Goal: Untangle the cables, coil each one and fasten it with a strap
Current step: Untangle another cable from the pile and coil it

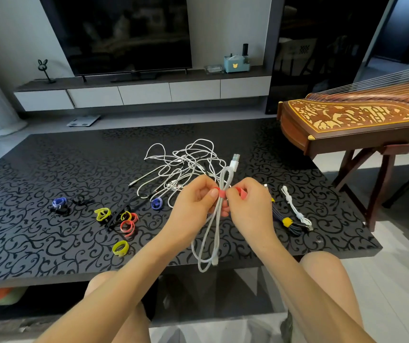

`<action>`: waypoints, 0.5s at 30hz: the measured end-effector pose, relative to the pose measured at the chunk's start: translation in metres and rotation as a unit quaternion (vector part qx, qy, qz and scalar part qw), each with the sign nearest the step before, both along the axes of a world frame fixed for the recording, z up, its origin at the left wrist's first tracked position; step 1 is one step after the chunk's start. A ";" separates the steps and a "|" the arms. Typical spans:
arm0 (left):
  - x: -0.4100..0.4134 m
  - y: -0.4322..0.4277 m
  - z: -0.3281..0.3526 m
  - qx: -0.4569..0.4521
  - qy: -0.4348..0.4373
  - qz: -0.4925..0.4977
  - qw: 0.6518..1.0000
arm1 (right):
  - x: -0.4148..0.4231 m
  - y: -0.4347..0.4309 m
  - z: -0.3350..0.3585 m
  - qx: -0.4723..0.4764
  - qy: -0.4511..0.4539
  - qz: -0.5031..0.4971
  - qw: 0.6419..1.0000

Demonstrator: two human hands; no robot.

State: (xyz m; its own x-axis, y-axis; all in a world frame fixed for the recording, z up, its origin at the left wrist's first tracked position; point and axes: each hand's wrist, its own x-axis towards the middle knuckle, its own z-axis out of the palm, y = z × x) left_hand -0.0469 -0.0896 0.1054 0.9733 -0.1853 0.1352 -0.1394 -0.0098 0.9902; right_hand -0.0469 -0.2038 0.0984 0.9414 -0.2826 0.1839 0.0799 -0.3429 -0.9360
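A white cable (pixel 211 238) folded into long loops hangs above the table's near edge, its USB plug (pixel 234 162) sticking up. My left hand (pixel 196 201) grips the bundle at its middle, where a red strap (pixel 223 193) wraps round it. The strap's free end (pixel 242 192) is pinched by my right hand (pixel 250 204). Behind my hands a tangle of white cables (pixel 186 164) lies on the table. Loose straps in blue (pixel 60 203), yellow (pixel 103 214), red (pixel 127 226) and black lie at the left.
A dark cable bound with a yellow strap (pixel 287 222) and a tied white cable (pixel 296 209) lie at the right on the black patterned table (pixel 37 169). A wooden zither on a stand (pixel 352 120) stands to the right. My knees are under the table's near edge.
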 end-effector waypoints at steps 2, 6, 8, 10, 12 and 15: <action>-0.001 -0.003 -0.002 0.003 0.008 0.006 1.000 | 0.006 0.005 -0.005 0.003 0.008 -0.018 1.000; -0.002 -0.003 -0.006 0.053 -0.005 0.005 0.999 | 0.009 0.010 -0.004 -0.030 0.013 -0.043 0.999; -0.001 0.000 -0.008 0.090 -0.038 0.006 0.995 | 0.012 0.010 -0.001 -0.037 0.014 -0.047 0.998; -0.001 0.001 -0.012 0.137 -0.068 0.031 0.988 | 0.016 0.011 -0.002 -0.031 0.021 -0.049 0.998; -0.003 0.000 -0.015 0.135 -0.080 0.072 0.985 | 0.017 0.013 -0.003 -0.023 0.028 -0.046 0.998; -0.004 0.000 -0.014 0.107 -0.092 0.117 0.983 | 0.016 0.011 -0.008 0.002 0.045 -0.016 0.999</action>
State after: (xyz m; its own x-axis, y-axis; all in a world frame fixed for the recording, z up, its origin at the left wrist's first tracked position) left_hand -0.0511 -0.0893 0.0916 0.9553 -0.0025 0.2955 -0.2853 -0.2675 0.9203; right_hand -0.0310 -0.1932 0.0907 0.9445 -0.3133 0.0983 -0.0151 -0.3406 -0.9401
